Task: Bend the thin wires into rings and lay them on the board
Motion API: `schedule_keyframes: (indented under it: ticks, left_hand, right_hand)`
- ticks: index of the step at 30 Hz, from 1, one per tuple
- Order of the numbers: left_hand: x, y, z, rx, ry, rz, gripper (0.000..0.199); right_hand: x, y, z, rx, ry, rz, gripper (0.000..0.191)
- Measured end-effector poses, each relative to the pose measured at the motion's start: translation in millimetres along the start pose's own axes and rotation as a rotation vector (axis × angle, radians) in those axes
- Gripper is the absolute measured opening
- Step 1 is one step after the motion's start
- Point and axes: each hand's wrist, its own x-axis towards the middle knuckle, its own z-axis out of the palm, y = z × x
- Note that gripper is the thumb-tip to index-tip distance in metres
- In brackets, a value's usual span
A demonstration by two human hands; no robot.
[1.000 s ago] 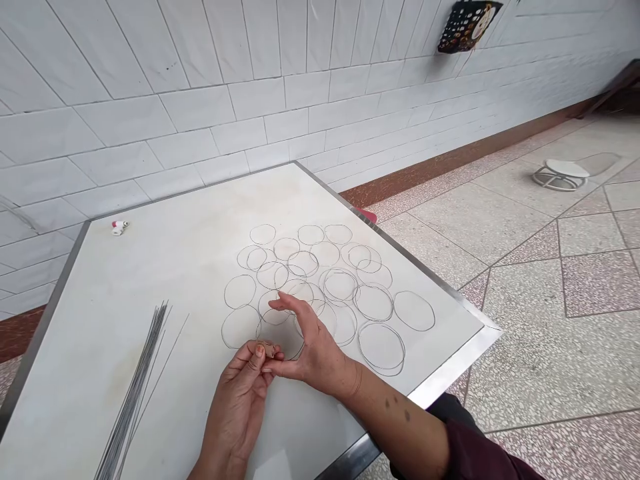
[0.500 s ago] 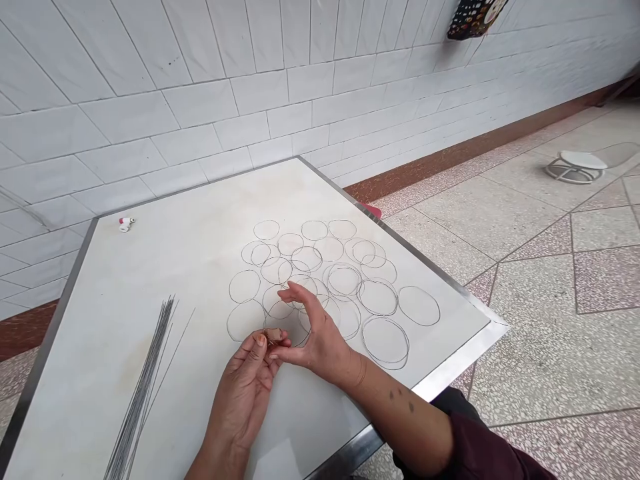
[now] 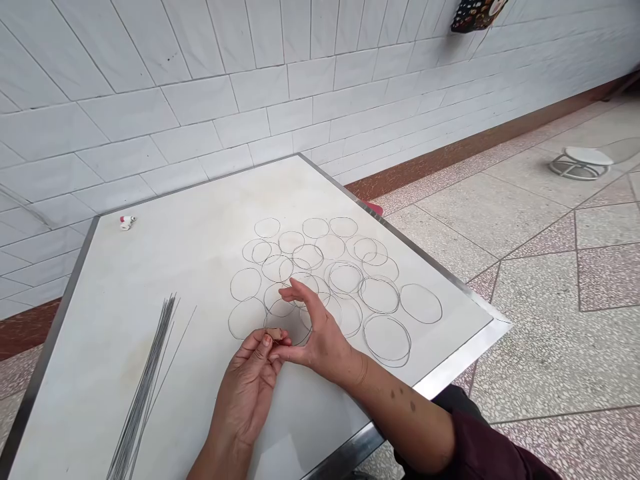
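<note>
My left hand (image 3: 246, 383) is closed, thumb against fingers, around a small brown piece (image 3: 273, 334) near the table's middle. Beside it, my right hand (image 3: 323, 337) has its index finger raised and spread from the thumb in a wide C. The right thumb reaches to the brown piece and the left fingertips; whether it grips anything is hidden. Thin wire rings (image 3: 387, 339) lie behind and right of my hands, several overlapping. A bundle of straight thin wires (image 3: 147, 393) lies to the left of my left hand.
The white table (image 3: 200, 267) has a metal edge and stands against a white tiled wall. Small white and red items (image 3: 127, 223) sit at its far left corner. A white-topped stool (image 3: 583, 163) stands on the floor at the right, and a dark patterned item (image 3: 475, 15) hangs on the wall.
The whole view has shifted very slightly. My hands keep nearly the same pose, with the left thumb a little shifted on the brown piece.
</note>
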Motion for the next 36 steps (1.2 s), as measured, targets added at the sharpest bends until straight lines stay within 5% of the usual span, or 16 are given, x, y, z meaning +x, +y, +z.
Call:
schedule_keyframes:
  ticks: [9, 15, 17, 36]
  left_hand:
    - [-1, 6, -4.2, 0.146, 0.004, 0.040, 0.017]
    - [-7, 17, -3.0, 0.707, -0.130, 0.106, 0.026]
    - [-9, 17, -0.6, 0.872, -0.106, 0.151, 0.029]
    - [-8, 17, -0.4, 1.086, 0.013, 0.299, 0.031]
  right_hand:
    - [0, -2, -3, -0.066, -0.023, -0.080, 0.110]
    - [12, -5, -20, -0.189, -0.097, -0.336, 0.024]
    - [13, -5, -22, -0.203, -0.172, -0.346, 0.011]
    - [6, -6, -20, -0.038, -0.277, 0.085, 0.010]
